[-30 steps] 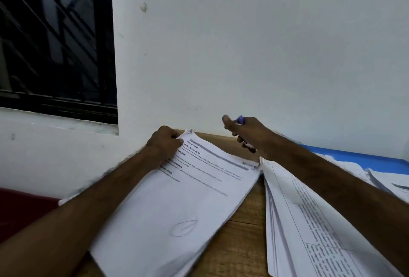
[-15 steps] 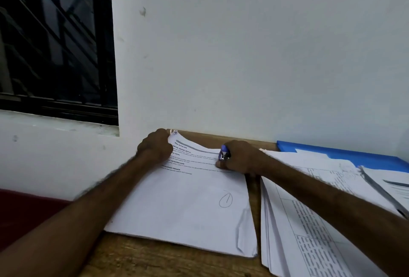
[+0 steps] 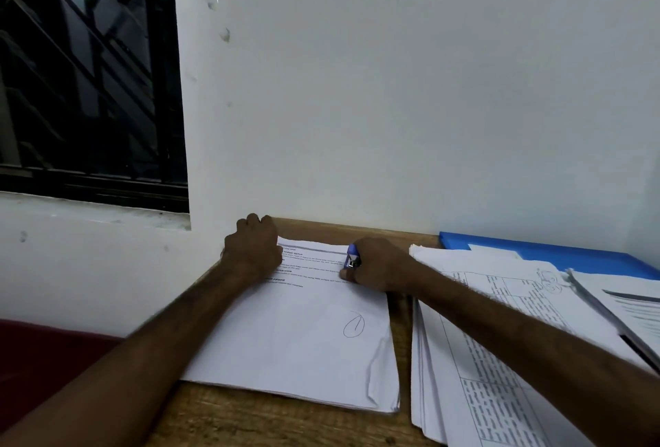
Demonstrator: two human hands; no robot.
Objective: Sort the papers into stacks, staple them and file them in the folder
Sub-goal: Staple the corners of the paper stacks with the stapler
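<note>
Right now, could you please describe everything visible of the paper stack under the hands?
The stack is several white sheets lying flat on the wooden desk. The top sheet bears printed lines near its far edge and a pen-drawn oval below; its near right corner is creased. The left hand grips the far left corner; the right hand, holding a blue stapler, rests on the far right.

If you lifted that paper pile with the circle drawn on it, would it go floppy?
Probably floppy: the paper pile is thin sheets, its near corner already curled. Sheets would likely fan apart, as edges sit uneven. It might slide too; the left hand holds its far corner.
</note>
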